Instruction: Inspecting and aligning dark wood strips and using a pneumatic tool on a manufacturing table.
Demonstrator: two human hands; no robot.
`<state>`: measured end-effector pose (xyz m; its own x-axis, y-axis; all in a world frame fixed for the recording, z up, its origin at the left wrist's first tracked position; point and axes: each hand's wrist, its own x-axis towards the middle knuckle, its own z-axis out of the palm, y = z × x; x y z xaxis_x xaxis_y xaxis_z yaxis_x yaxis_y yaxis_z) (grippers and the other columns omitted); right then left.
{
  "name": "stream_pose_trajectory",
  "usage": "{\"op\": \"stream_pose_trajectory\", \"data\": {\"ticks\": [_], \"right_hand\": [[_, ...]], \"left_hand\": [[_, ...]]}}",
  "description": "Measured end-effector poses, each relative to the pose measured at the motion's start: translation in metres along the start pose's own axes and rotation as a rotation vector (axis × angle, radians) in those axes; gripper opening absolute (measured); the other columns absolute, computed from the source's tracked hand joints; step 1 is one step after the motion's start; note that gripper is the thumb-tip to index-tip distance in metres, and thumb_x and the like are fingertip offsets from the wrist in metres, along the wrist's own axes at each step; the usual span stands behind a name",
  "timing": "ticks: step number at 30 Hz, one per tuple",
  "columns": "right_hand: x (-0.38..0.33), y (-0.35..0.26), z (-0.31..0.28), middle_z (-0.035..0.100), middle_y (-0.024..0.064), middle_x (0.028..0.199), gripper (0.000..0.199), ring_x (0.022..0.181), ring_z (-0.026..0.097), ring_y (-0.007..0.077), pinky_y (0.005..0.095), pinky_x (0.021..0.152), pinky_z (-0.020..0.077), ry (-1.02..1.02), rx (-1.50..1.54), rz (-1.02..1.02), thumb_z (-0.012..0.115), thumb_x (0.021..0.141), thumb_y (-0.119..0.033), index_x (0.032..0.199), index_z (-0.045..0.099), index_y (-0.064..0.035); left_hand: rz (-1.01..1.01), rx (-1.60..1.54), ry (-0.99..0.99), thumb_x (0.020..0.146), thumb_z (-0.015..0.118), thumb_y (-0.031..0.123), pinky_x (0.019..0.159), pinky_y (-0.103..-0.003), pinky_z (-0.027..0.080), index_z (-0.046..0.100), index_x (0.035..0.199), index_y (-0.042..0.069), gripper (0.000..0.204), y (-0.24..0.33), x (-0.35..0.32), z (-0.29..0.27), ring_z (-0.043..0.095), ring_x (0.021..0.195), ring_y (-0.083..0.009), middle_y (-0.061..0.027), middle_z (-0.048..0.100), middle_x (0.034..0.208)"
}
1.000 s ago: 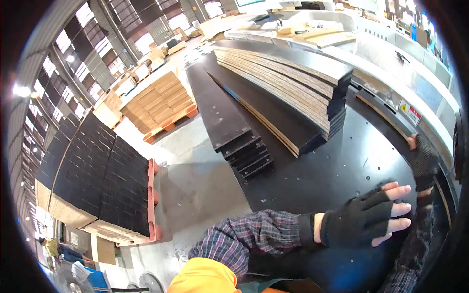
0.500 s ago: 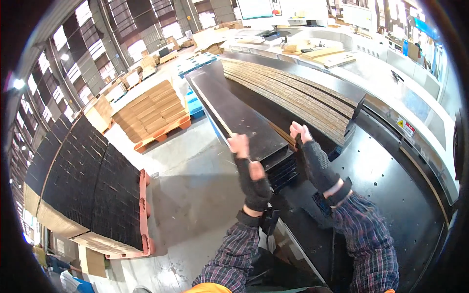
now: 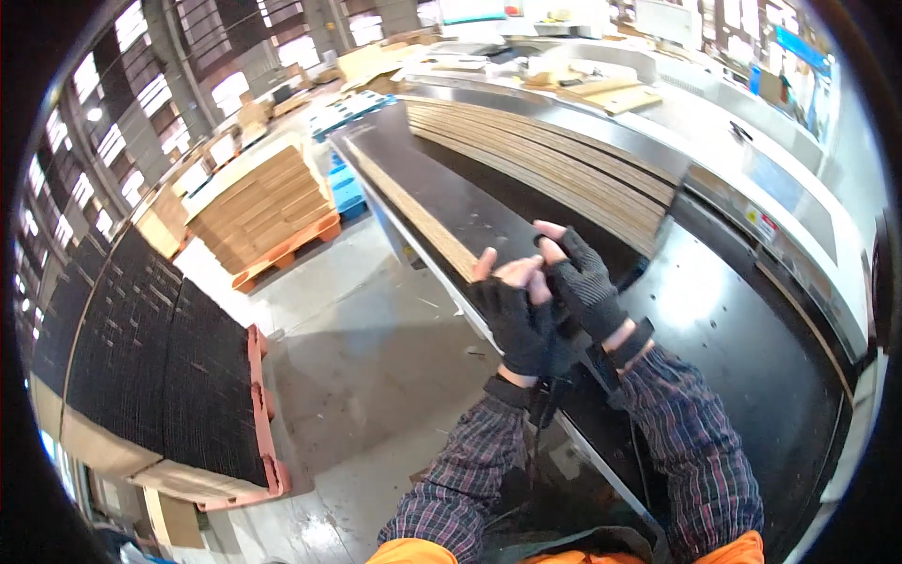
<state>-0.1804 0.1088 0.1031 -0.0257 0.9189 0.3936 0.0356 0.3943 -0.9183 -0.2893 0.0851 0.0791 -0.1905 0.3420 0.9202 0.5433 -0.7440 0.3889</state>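
Observation:
A long dark-faced board (image 3: 427,174) with a pale particleboard side edge lies ahead of me, pointing away to the far left. My left hand (image 3: 517,305), in a black fingerless glove, is at its near end, thumb and fingers apart and partly bent. Close beside it, my right hand (image 3: 581,277), gloved the same way, reaches over the near end with its fingers pointing left. The palms and the board's near end are hidden behind the gloves, so I cannot tell how firmly either hand presses.
Right of the board stand stacked boards (image 3: 554,160) with bare particleboard edges. A black perforated machine table (image 3: 733,348) spreads to my right. On the left floor are a strapped black stack (image 3: 160,367) on a red pallet (image 3: 268,442) and brown panels (image 3: 258,211) on an orange pallet (image 3: 291,249).
My hands have come closer together at the board's near end, the left moving right and the right slightly left. More of the board's pale side edge shows. The view has shifted a little.

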Motion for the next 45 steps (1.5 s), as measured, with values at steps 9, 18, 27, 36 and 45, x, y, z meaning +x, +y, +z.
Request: {"op": "stream_pose_trajectory", "data": {"ticks": [9,18,27,36,45], "right_hand": [[-0.119,-0.059,-0.088,0.048,0.0176,0.146,0.05,0.136,0.045,0.0246,0.0368,0.112,0.0364,0.036,-0.107,0.16,0.053,0.103,-0.028,0.144,0.044,0.0004],[-0.271,-0.046,-0.268,0.053,0.0177,0.136,0.058,0.125,0.054,0.0263,0.0427,0.106,0.0456,0.3,0.66,0.278,0.044,0.102,-0.05,0.137,0.05,-0.0038],[-0.288,-0.06,-0.303,0.055,0.023,0.132,0.065,0.121,0.057,0.0307,0.0441,0.105,0.0467,0.724,0.509,0.408,0.036,0.104,-0.051,0.142,0.042,0.0009],[-0.318,-0.061,-0.318,0.051,0.0221,0.14,0.054,0.13,0.05,0.0327,0.047,0.111,0.0411,0.707,0.789,0.349,0.032,0.107,-0.036,0.147,0.037,-0.0002],[-0.328,-0.028,-0.353,0.051,0.0201,0.137,0.055,0.117,0.056,0.0249,0.0379,0.105,0.0433,0.429,0.83,0.157,0.052,0.103,-0.032,0.139,0.04,0.0064]], "left_hand": [[0.091,-0.091,-0.152,0.091,0.055,0.012,0.112,-0.055,0.027,0.058,0.113,0.003,0.023,0.079,-0.014,-0.014,0.042,0.128,-0.0408,-0.0163,0.056,0.119],[0.355,-0.686,-0.959,0.086,0.064,0.023,0.114,-0.058,0.027,0.051,0.134,0.002,0.054,0.24,-0.097,0.086,0.04,0.133,-0.0433,-0.0237,0.05,0.134],[0.281,-0.813,-1.38,0.077,0.074,0.026,0.113,-0.058,0.03,0.052,0.131,-0.001,0.064,0.258,-0.179,0.153,0.037,0.136,-0.0459,-0.0267,0.046,0.137],[0.187,-1.146,-1.34,0.082,0.069,0.013,0.115,-0.056,0.031,0.054,0.128,0.004,0.05,0.255,-0.175,0.156,0.036,0.14,-0.0384,-0.0204,0.049,0.136],[0.251,-1.041,-1.389,0.09,0.062,0.013,0.103,-0.046,0.044,0.06,0.122,0.007,0.033,0.266,-0.155,0.182,0.051,0.123,-0.0374,-0.0195,0.055,0.125]]}}
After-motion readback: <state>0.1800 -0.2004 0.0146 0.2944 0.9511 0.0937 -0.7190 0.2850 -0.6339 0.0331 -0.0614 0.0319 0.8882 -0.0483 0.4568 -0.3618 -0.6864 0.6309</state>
